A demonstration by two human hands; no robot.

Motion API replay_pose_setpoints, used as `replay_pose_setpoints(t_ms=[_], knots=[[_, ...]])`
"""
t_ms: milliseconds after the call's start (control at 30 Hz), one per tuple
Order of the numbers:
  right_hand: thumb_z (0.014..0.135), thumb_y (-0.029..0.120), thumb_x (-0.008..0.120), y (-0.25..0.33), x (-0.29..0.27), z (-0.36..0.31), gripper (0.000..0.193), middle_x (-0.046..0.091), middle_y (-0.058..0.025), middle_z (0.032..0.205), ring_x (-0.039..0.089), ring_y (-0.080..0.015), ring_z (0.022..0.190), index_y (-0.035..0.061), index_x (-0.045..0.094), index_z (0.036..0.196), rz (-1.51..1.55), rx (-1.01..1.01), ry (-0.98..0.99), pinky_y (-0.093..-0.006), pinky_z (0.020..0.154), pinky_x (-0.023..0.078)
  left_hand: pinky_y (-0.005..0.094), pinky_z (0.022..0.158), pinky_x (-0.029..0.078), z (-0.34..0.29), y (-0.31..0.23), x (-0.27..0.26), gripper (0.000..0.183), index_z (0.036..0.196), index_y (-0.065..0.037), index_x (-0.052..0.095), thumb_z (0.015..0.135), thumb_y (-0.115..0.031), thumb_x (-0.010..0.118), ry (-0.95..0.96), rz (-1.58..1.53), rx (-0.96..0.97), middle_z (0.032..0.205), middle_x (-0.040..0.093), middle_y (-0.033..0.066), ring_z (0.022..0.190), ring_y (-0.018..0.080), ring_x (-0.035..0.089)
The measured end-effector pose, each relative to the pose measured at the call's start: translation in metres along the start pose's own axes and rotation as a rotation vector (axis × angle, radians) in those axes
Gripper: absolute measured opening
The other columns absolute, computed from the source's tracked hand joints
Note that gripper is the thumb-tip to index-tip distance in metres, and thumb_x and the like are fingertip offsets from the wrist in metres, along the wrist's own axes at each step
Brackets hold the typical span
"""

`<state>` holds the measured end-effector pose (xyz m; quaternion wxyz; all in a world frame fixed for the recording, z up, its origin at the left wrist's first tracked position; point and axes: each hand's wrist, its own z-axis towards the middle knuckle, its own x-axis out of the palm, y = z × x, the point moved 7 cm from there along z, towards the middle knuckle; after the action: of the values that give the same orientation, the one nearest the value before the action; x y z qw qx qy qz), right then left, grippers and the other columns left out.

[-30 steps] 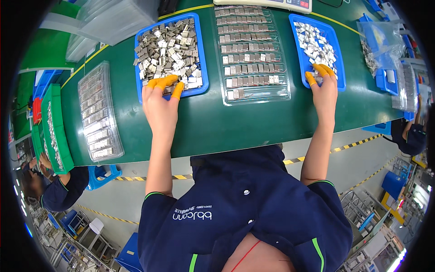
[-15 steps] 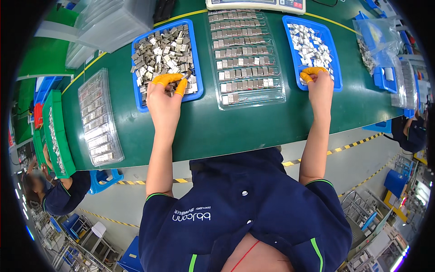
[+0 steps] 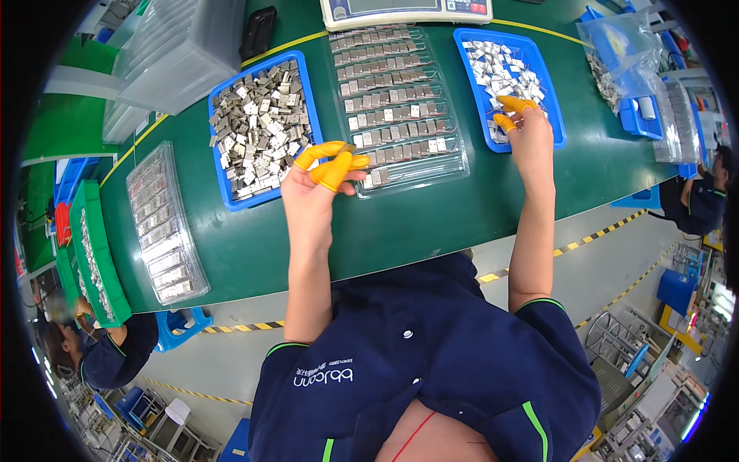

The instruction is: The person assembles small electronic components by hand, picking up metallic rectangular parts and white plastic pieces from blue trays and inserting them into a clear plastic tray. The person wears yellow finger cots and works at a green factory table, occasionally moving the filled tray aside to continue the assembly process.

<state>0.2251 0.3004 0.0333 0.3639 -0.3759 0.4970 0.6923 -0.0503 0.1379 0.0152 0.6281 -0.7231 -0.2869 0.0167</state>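
Left hand (image 3: 319,181) pinches small metal piece (image 3: 350,146); right hand (image 3: 527,127) over blue tray (image 3: 556,115).

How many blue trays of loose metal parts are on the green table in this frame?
2. One blue tray sits left of the clear tray, by the left hand; the other lies right, under the right hand. Others may be hidden.

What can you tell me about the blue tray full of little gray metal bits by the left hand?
The blue tray looks plastic, shallow and rectangular, lying flat but slanted on the green table. Small gray metal pieces heap loosely in it, nearly covering its floor. The left hand is beside its near right corner.
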Motion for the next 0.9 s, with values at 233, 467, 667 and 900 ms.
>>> replay_pose_setpoints(t_ms=[233, 467, 667, 900], knots=[[0.075, 0.017, 0.071, 0.001, 0.001, 0.023, 0.035, 0.060, -0.0179, 0.095, 0.058, -0.0321, 0.084, -0.0005, 0.063, 0.103, -0.072, 0.144, 0.157, -0.0385, 0.075, 0.047, 0.0289, 0.078, 0.054, -0.002, 0.010, 0.001, 0.020, 0.104, 0.003, 0.056, 0.085, -0.004, 0.061, -0.087, -0.222, 0.000, 0.100, 0.064, 0.0193, 0.092, 0.0258, 0.065], [0.072, 0.019, 0.073, -0.013, 0.019, 0.053, 0.041, 0.058, -0.0194, 0.109, 0.055, -0.0332, 0.091, 0.0018, 0.061, 0.107, 0.002, -0.242, -0.034, -0.0381, 0.083, 0.045, 0.0273, 0.076, 0.054, 0.001, 0.016, 0.000, 0.020, 0.102, 0.003, 0.056, 0.084, -0.003, 0.061, -0.144, -0.164, 0.000, 0.098, 0.064, 0.0187, 0.088, 0.0251, 0.066], [0.071, 0.014, 0.074, -0.002, 0.006, 0.043, 0.027, 0.065, -0.0137, 0.082, 0.061, -0.0245, 0.075, 0.0081, 0.068, 0.097, 0.161, 0.011, 0.137, -0.0335, 0.069, 0.048, 0.0230, 0.068, 0.052, 0.004, 0.017, 0.016, 0.020, 0.103, 0.001, 0.057, 0.084, -0.002, 0.062, -0.109, -0.113, -0.009, 0.098, 0.065, 0.0153, 0.086, 0.0208, 0.066], [0.073, 0.009, 0.068, -0.023, -0.007, 0.038, 0.015, 0.066, -0.0175, 0.081, 0.063, -0.0314, 0.071, 0.0026, 0.067, 0.088, 0.118, 0.055, -0.021, -0.0382, 0.067, 0.050, 0.0239, 0.069, 0.053, 0.005, 0.020, 0.026, 0.022, 0.106, 0.002, 0.058, 0.085, -0.003, 0.060, -0.069, -0.105, -0.029, 0.099, 0.065, 0.0139, 0.088, 0.0211, 0.066]])
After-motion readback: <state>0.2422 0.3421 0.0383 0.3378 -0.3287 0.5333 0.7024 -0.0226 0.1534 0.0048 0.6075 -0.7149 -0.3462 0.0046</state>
